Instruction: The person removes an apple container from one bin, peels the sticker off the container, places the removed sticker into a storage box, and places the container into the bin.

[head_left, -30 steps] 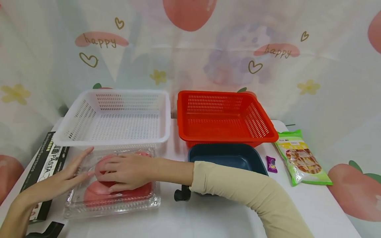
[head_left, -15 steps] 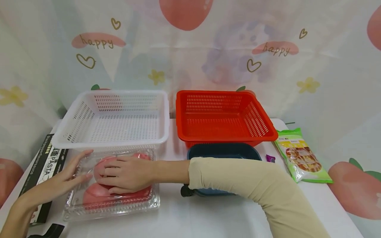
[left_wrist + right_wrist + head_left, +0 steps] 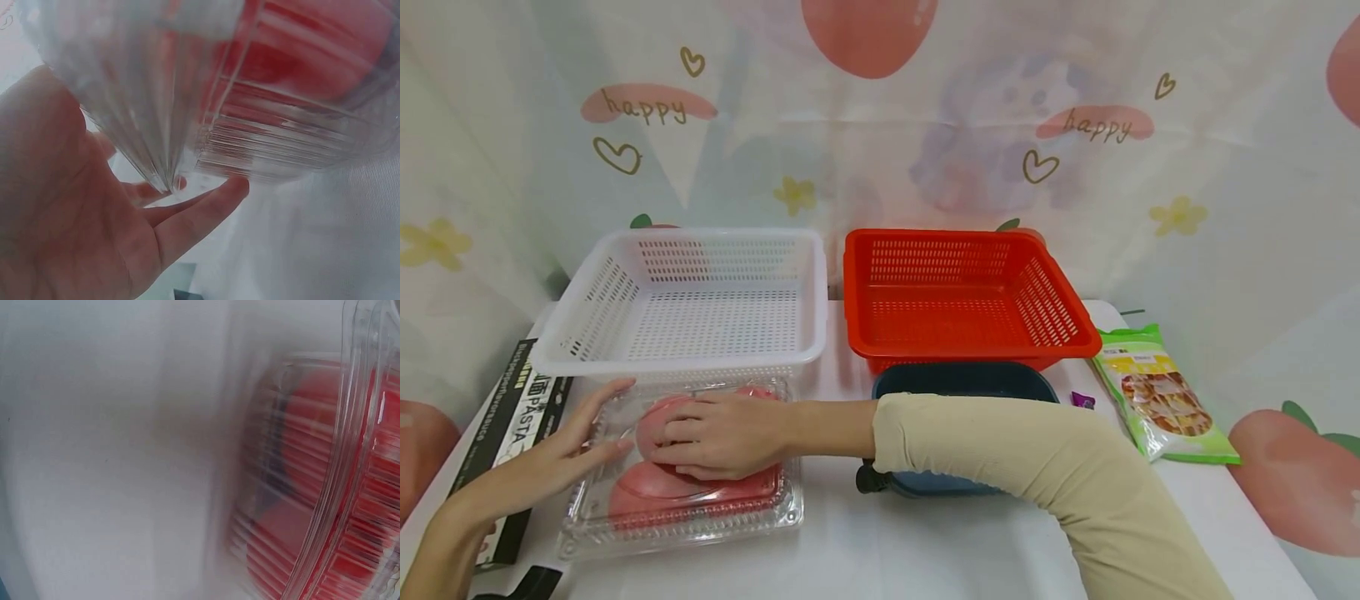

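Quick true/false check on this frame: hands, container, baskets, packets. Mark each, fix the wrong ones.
1. The right hand lies over the top of the clear container. True.
2. The left hand is on the red basket. False: the left hand is at the clear container's left side.
3. In the head view, the white basket is left of the red basket. True.
4. The purple packet sits inside the white basket. False: the purple packet lies on the table, near the green-edged bag.
5. Red contents show through the clear container. True.

I count one white perforated plastic basket [image 3: 681, 367] and one red perforated plastic basket [image 3: 976, 348], so two; plus one clear plastic container [image 3: 658, 493], one dark-blue tub [image 3: 966, 380], one black-and-white pasta box [image 3: 522, 427], one green-edged bag [image 3: 1166, 397], one purple packet [image 3: 1082, 401].
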Action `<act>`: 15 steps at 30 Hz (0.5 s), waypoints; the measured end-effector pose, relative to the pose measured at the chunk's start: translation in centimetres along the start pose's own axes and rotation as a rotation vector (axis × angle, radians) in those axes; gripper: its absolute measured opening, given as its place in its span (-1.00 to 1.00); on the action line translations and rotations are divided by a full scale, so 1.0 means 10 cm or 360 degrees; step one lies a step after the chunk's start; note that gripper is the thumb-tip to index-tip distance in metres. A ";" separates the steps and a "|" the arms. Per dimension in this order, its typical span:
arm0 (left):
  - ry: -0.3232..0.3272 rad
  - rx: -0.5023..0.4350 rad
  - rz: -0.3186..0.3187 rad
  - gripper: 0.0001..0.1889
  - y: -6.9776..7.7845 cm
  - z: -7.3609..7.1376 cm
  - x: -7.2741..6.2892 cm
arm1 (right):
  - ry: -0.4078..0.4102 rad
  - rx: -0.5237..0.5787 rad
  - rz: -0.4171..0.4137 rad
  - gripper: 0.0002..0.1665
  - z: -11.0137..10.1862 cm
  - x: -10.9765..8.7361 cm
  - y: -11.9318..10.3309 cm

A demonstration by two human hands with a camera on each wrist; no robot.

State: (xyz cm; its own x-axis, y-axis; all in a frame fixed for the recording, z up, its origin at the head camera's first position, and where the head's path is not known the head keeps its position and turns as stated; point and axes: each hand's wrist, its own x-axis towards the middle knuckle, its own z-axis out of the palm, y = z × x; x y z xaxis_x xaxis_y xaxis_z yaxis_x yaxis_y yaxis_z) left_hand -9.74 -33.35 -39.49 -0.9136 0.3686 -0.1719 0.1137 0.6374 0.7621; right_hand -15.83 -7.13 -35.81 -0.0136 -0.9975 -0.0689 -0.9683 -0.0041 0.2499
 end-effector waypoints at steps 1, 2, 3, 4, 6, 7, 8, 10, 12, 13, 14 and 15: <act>-0.0003 -0.0002 0.0005 -0.21 0.00 0.00 0.00 | -0.0007 0.0017 0.0003 -0.50 0.00 0.00 0.01; -0.0004 -0.0007 0.0011 -0.21 0.00 0.00 0.01 | 0.0000 0.0040 0.0011 -0.51 0.00 0.01 0.02; -0.0005 -0.0011 0.0017 -0.21 0.00 0.01 0.01 | 0.0011 0.0079 0.0018 -0.53 0.00 0.01 0.03; -0.0007 -0.0014 0.0019 -0.21 0.00 0.00 0.01 | 0.0031 0.0123 0.0025 -0.54 0.00 0.02 0.04; -0.0003 -0.0019 0.0026 -0.21 -0.01 0.00 0.02 | 0.0114 0.0254 0.0052 -0.58 0.01 0.02 0.07; 0.0002 -0.0016 0.0024 -0.21 -0.01 0.00 0.02 | 0.0163 0.0327 0.0062 -0.60 0.01 0.03 0.08; 0.0008 -0.0013 0.0024 -0.21 -0.01 0.01 0.02 | 0.0211 0.0403 0.0069 -0.62 0.02 0.03 0.08; 0.0024 -0.0001 0.0030 -0.22 -0.02 0.01 0.01 | 0.0286 0.0554 0.0082 -0.67 0.04 0.04 0.10; 0.0033 0.0010 0.0036 -0.22 -0.02 0.02 0.01 | 0.0332 0.0682 0.0103 -0.70 0.05 0.05 0.10; 0.0037 0.0015 0.0037 -0.22 -0.02 0.02 0.01 | 0.0340 0.0759 0.0123 -0.71 0.06 0.05 0.11; 0.0041 0.0019 0.0044 -0.22 -0.02 0.02 0.01 | 0.0340 0.0822 0.0148 -0.71 0.05 0.06 0.11; 0.0045 0.0021 0.0048 -0.22 -0.01 0.01 0.01 | 0.0340 0.0886 0.0176 -0.71 0.05 0.06 0.12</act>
State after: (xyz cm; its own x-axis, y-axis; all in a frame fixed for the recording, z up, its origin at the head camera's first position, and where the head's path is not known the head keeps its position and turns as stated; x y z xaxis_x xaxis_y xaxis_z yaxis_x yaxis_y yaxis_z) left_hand -9.75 -33.34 -39.69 -0.9201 0.3690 -0.1312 0.1466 0.6351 0.7584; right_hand -17.13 -7.70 -36.07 -0.1273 -0.9822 0.1382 -0.9497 0.0805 -0.3025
